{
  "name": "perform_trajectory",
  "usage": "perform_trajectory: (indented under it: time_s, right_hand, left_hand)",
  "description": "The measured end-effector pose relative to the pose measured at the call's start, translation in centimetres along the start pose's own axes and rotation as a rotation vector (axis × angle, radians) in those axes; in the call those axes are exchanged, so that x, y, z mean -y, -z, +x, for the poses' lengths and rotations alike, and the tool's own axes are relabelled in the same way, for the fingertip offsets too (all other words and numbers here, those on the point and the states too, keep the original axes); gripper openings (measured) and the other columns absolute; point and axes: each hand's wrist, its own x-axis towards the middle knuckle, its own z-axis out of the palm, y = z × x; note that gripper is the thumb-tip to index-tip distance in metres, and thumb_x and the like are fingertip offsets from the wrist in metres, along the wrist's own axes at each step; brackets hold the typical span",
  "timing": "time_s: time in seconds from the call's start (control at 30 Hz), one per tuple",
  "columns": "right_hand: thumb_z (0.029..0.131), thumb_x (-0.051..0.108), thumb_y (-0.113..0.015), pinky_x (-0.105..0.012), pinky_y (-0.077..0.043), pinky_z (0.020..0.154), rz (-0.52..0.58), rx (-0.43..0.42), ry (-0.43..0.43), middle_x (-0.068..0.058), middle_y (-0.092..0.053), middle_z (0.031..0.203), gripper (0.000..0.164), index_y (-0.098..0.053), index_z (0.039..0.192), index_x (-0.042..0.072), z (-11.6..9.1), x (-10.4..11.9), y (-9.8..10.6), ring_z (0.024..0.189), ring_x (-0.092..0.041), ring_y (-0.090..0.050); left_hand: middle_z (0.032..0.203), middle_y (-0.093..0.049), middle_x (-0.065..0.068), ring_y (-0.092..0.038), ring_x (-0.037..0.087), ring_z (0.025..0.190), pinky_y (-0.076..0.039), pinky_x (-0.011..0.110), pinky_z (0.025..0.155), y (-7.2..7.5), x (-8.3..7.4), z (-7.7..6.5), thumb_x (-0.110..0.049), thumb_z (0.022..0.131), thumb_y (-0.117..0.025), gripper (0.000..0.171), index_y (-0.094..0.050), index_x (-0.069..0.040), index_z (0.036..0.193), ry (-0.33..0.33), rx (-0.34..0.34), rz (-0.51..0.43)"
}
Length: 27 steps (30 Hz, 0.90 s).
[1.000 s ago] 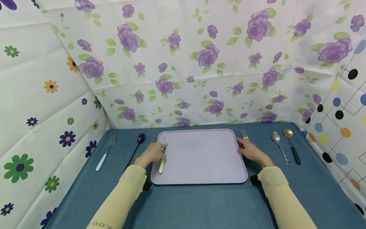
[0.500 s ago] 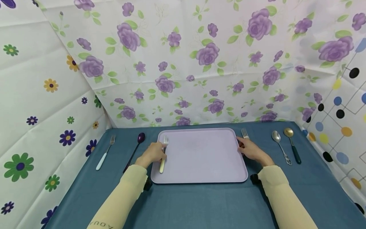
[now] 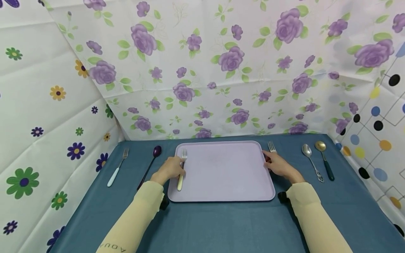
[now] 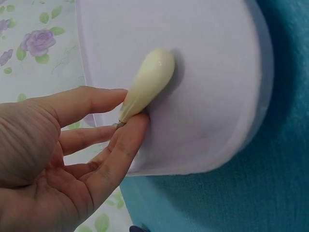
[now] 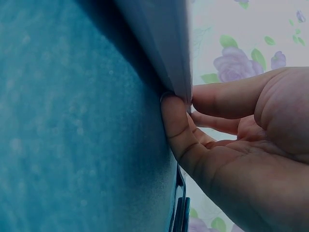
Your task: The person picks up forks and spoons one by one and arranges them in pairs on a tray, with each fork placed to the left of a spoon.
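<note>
A pale lilac tray (image 3: 221, 172) lies on the blue cloth in the head view. Over its left side, my left hand (image 3: 171, 168) pinches a fork (image 3: 180, 182) with a cream handle and metal tines. The left wrist view gives a close look at that cream handle (image 4: 149, 82) between thumb and fingers, above the tray surface. On the opposite side, my right hand (image 3: 278, 164) grips the tray's right edge. Its thumb and a finger stand on either side of the rim (image 5: 178, 58) in the right wrist view. Just beyond this hand another fork (image 3: 271, 147) shows its tines; its handle is hidden.
Left of the tray lie a dark purple spoon (image 3: 150, 165), partly covered by my left arm, and a fork with a pale blue handle (image 3: 117, 170). On the right are a silver spoon (image 3: 311, 161) and a gold spoon with a green handle (image 3: 326, 161). Patterned cloth (image 3: 202, 70) hangs behind.
Both hands keep their places on the fork and the tray. Only the head view shifts very slightly.
</note>
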Motion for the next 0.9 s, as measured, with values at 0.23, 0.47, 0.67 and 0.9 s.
perform_trajectory:
  time_s: [0.23,0.47,0.67,0.9]
  right_hand:
    - [0.101,-0.008,-0.052,-0.042,-0.057,0.076,0.001,0.003,-0.011,-0.027,-0.060,0.107,0.060,-0.028,0.154,-0.019,-0.1,0.2,0.0,0.090,-0.030,-0.062]
    - [0.100,-0.008,-0.051,-0.039,-0.056,0.075,-0.005,-0.004,0.002,-0.026,-0.060,0.106,0.059,-0.028,0.154,-0.020,0.0,0.1,0.0,0.088,-0.029,-0.061]
    - [0.099,-0.009,-0.051,-0.039,-0.056,0.074,0.005,-0.004,0.012,-0.027,-0.060,0.106,0.060,-0.027,0.154,-0.020,0.0,0.1,0.2,0.088,-0.030,-0.062]
    - [0.100,-0.009,-0.051,-0.036,-0.055,0.072,-0.001,-0.013,0.010,-0.026,-0.061,0.106,0.060,-0.028,0.154,-0.019,0.0,0.0,-0.1,0.086,-0.028,-0.061]
  left_hand:
    - [0.077,-0.062,0.009,-0.068,0.015,0.064,-0.055,0.027,0.060,0.0,0.0,0.0,-0.004,0.089,-0.079,0.066,-0.054,-0.002,0.150,-0.001,-0.004,0.002]
    - [0.079,-0.064,0.009,-0.069,0.016,0.066,-0.056,0.029,0.062,0.2,-0.2,-0.1,-0.005,0.089,-0.079,0.064,-0.056,-0.001,0.149,0.007,-0.006,0.009]
    - [0.082,-0.067,0.009,-0.071,0.018,0.069,-0.057,0.030,0.063,0.5,-0.3,-0.4,-0.005,0.091,-0.077,0.061,-0.056,0.000,0.149,0.008,-0.003,-0.015]
    - [0.108,-0.074,0.019,-0.072,0.019,0.079,-0.059,0.033,0.069,1.1,0.1,-0.7,-0.007,0.098,-0.068,0.051,-0.056,0.005,0.146,-0.019,-0.051,-0.052]
